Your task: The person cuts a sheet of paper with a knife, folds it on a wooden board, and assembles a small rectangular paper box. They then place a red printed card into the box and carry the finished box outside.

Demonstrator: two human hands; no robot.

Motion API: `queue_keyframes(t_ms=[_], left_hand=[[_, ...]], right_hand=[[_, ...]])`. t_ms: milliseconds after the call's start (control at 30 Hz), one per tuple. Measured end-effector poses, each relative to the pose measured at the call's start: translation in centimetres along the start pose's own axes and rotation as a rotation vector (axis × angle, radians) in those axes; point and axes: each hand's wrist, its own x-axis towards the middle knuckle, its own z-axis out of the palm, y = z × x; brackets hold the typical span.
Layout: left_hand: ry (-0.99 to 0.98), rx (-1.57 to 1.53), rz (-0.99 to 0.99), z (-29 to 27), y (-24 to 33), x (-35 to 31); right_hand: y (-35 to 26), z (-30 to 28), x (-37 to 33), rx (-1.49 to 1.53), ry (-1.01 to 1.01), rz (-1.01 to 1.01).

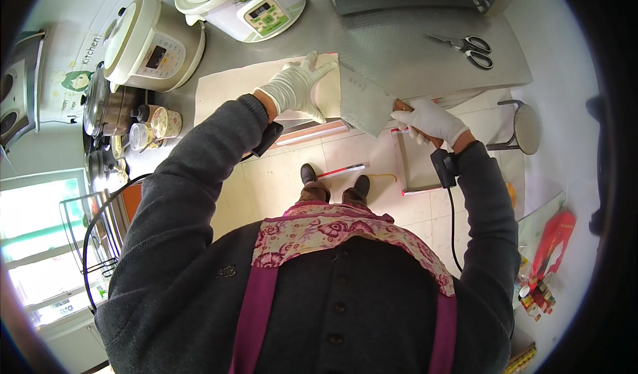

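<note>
My left hand [296, 88], in a white glove, lies with its fingers spread on a pale cutting board [222, 91] near the counter's front edge. In my gloved right hand [432, 123] is the wooden handle of a cleaver. The cleaver's broad grey blade [364, 101] points left, flat side up, with its left edge at the board's right side. Whether the blade touches the board I cannot tell. No food shows on the board, though my left hand covers part of it.
Black-handled scissors [473, 47] lie at the counter's right. Behind the board stand a white electric cooker [249, 8] and a beige pressure cooker [156, 51]. Jars [165, 123] and a steel pot [109, 105] are at left. A stool [527, 128] stands at right; an open drawer [415, 164] is below.
</note>
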Motion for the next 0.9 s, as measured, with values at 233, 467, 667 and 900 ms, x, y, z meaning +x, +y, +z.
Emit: queue_keyframes(t_ms=[233, 467, 667, 900], left_hand=[[-0.011, -0.102, 0.06, 0.7, -0.9, 0.2], [-0.026, -0.149, 0.089, 0.7, -1.2, 1.5], [-0.118, -0.073, 0.067, 0.8, -2.6, 3.2], [0.091, -0.172, 0.134, 2.1, -3.7, 3.5]], right_hand=[[0.2, 0.9, -2.5, -0.018, 0.042, 0.012], [1.1, 1.8, -1.3, -0.01, 0.075, -0.076], [0.8, 0.8, -2.6, 0.039, 0.063, 0.014], [0.1, 2.6, -1.4, -0.029, 0.059, -0.042]])
